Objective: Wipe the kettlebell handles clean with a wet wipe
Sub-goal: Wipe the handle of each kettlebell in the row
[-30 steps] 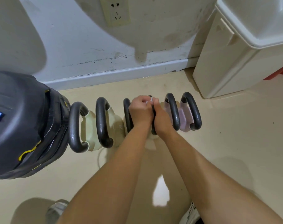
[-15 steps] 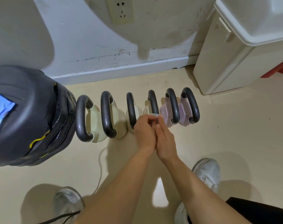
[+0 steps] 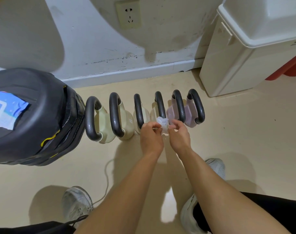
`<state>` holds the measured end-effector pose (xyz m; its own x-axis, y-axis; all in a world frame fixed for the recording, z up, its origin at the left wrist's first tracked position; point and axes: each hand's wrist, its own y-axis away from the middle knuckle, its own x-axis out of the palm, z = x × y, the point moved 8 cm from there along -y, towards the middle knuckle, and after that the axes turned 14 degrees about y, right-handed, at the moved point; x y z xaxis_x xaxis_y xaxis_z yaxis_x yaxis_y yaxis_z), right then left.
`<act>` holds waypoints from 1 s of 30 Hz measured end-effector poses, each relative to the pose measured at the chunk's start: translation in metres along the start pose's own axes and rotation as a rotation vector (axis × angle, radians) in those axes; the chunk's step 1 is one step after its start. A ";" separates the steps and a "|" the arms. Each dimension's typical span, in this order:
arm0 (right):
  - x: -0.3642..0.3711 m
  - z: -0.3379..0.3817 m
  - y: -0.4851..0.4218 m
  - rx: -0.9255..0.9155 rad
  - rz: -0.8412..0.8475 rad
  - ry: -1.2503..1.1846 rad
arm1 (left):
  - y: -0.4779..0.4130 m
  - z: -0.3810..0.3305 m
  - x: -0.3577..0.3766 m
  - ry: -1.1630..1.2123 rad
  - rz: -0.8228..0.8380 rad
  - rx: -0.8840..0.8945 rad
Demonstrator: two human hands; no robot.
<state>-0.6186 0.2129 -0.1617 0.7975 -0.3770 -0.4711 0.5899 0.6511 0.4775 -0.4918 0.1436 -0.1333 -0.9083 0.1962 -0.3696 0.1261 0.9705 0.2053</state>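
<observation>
I see a large black bag at left and a white bin at far right. Six kettlebells stand in a row between them. Near the row, my left hand and right hand both pinch the crumpled wet wipe before the fourth handle; I cannot tell if they touch.

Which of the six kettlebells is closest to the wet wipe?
The fourth kettlebell from the left, the cream one next to the purple pair: the wet wipe sits right at the near end of its handle, while the other handles stand off to either side.
</observation>
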 end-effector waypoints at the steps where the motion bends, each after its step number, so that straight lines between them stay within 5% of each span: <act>1: 0.000 -0.003 0.002 0.006 0.002 0.010 | 0.004 -0.001 -0.003 0.013 0.000 0.010; 7: -0.011 -0.001 0.007 -0.100 -0.011 0.048 | 0.019 -0.038 -0.026 0.205 0.032 0.091; 14: -0.022 0.047 0.003 -0.351 0.208 -0.037 | 0.014 -0.123 -0.027 0.614 0.220 0.117; 19: -0.034 0.039 0.004 -0.077 0.402 -0.394 | -0.005 -0.129 -0.005 0.904 0.300 -0.232; 23: -0.046 0.035 0.009 0.100 0.547 -0.756 | -0.020 -0.114 0.011 0.921 0.284 -0.337; 27: -0.092 0.004 -0.026 0.101 0.138 -0.497 | -0.034 -0.097 0.029 0.736 0.182 -0.347; 30: -0.117 0.000 -0.044 0.110 -0.048 -0.517 | -0.043 -0.085 0.051 0.634 0.153 -0.360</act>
<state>-0.7378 0.2279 -0.1275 0.7110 -0.6986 -0.0801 0.6149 0.5624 0.5527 -0.5778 0.1002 -0.0843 -0.9606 0.1018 0.2587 0.2305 0.8117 0.5366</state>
